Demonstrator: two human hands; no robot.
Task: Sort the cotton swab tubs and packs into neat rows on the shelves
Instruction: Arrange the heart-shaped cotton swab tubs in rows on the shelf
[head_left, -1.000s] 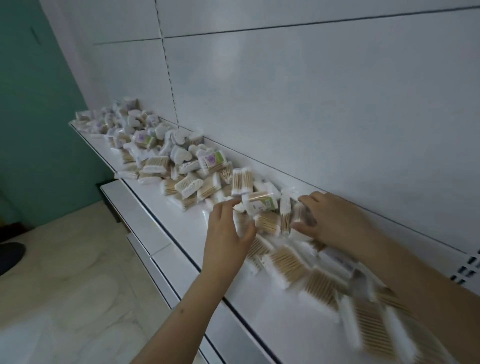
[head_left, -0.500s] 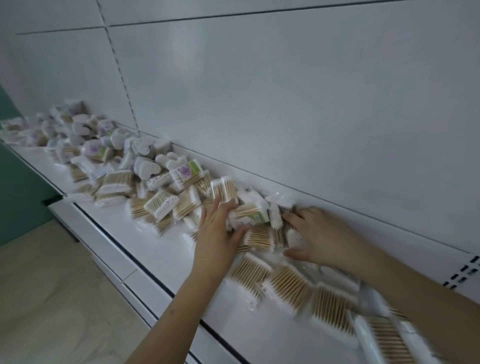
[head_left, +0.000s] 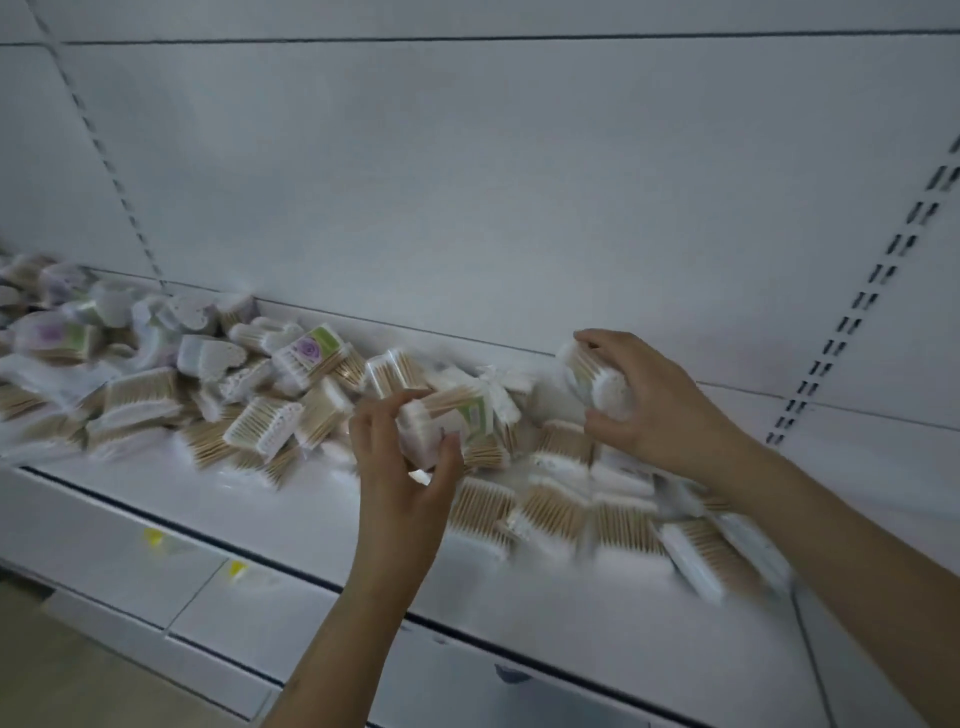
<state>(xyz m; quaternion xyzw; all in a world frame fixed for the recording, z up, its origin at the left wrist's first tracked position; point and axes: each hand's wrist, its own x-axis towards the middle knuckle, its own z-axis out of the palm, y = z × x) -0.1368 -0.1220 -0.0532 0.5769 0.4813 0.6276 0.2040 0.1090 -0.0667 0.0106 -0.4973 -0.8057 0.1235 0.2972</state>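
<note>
A loose heap of cotton swab packs (head_left: 260, 415) and heart-shaped tubs (head_left: 210, 358) covers the white shelf (head_left: 291, 499) from the far left to the middle. My left hand (head_left: 400, 467) grips a green-labelled swab pack (head_left: 447, 421) lifted off the heap. My right hand (head_left: 644, 400) holds a white swab tub (head_left: 595, 382) raised above the shelf near the back panel. A rough row of wooden-stick packs (head_left: 561, 514) lies below and between my hands, running to the right.
The white back panel (head_left: 519, 182) rises straight behind the shelf, with slotted uprights at left and right (head_left: 862, 301). A lower shelf front (head_left: 208, 587) carries small yellow tags. Beige floor shows at the bottom left.
Both hands were down in the heap; now each has lifted an item, the left a green-labelled pack, the right a white tub. My view has swung to the right.
</note>
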